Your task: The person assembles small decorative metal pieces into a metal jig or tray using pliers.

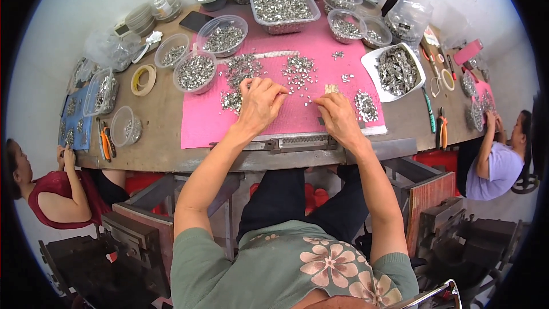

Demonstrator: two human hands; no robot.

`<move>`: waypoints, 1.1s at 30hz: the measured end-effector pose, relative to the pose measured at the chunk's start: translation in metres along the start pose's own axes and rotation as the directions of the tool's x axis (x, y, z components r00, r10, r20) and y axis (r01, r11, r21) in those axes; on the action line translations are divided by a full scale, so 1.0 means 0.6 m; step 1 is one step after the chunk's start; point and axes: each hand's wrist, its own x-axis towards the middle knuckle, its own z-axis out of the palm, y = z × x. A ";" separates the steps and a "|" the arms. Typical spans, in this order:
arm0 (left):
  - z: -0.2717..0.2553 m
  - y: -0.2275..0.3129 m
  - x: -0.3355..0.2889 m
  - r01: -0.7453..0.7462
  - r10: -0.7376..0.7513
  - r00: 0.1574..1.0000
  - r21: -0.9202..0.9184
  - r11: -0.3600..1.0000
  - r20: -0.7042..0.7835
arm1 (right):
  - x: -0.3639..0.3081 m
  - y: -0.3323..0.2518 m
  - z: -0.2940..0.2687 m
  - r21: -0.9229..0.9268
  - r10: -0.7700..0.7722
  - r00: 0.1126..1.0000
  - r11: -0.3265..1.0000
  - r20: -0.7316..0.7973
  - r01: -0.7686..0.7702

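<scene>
Over a pink mat (pixel 337 63), my left hand (pixel 261 105) is closed, thumb and fingertips pressed together above the small silvery metal pieces. Whatever lies in that pinch is too small to make out. My right hand (pixel 339 118) faces it a short gap away, fingertips also pinched; its content cannot be told. Loose metal pieces (pixel 299 72) form a heap just beyond both hands, and a larger pile (pixel 242 68) lies past my left hand. Beside my right hand is another pile (pixel 366 106). A slotted metal bar (pixel 302 143) runs along the table's front edge, below the hands.
Tubs of metal pieces stand around the mat: a large rectangular one (pixel 286 24), a round one (pixel 195 86) and a white dish (pixel 416 90). Masking tape (pixel 135 82) lies left; orange-handled pliers (pixel 442 131) lie right. Co-workers sit at the left (pixel 63 194) and right (pixel 497 163).
</scene>
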 end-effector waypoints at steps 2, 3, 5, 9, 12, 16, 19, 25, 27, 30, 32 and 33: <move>0.008 -0.004 0.006 -0.003 0.003 1.000 0.036 0.999 -0.003 | 0.006 -0.002 0.005 0.001 0.001 1.000 1.000 -0.031 -0.001; 0.013 -0.006 0.009 -0.007 0.007 1.000 0.072 0.997 -0.007 | 0.009 -0.005 0.006 0.005 0.013 0.999 1.000 -0.037 -0.013; 0.023 -0.008 0.012 0.004 -0.003 1.000 0.087 0.996 -0.011 | 0.015 -0.009 0.011 0.011 0.023 0.999 1.000 -0.041 -0.023; 0.038 -0.009 0.015 0.029 -0.025 0.999 0.158 0.987 -0.030 | 0.020 -0.015 0.021 -0.021 0.025 0.999 0.999 -0.048 -0.026; 0.038 0.001 0.016 0.055 -0.056 0.998 0.152 0.987 0.000 | 0.018 -0.011 0.026 -0.039 0.071 0.996 0.997 -0.059 -0.073; 0.044 -0.008 0.013 -0.001 0.008 0.999 0.167 0.986 -0.041 | 0.022 -0.013 0.035 -0.104 0.102 0.990 0.988 -0.093 -0.112; 0.043 -0.003 0.015 -0.034 0.037 0.999 0.132 0.991 -0.017 | 0.026 -0.006 0.048 -0.188 0.094 0.989 0.975 -0.112 -0.114; 0.042 0.006 0.023 -0.073 0.072 0.997 0.048 0.996 0.025 | 0.008 -0.019 0.041 -0.118 0.173 0.982 0.977 -0.070 -0.180; 0.050 0.003 0.025 -0.105 0.103 0.993 0.034 0.994 0.050 | 0.006 -0.024 0.050 -0.121 0.186 0.979 0.973 -0.085 -0.196; 0.055 0.003 0.028 -0.085 0.082 0.994 0.034 0.996 0.071 | 0.008 -0.031 0.057 -0.135 0.199 0.973 0.967 -0.119 -0.215; 0.058 0.001 0.029 -0.082 0.080 0.995 0.028 0.996 0.064 | 0.008 -0.032 0.058 -0.150 0.200 0.970 0.964 -0.134 -0.220; 0.059 0.000 0.028 -0.080 0.078 0.995 0.021 0.997 0.058 | 0.008 -0.032 0.059 -0.152 0.193 0.972 0.965 -0.132 -0.212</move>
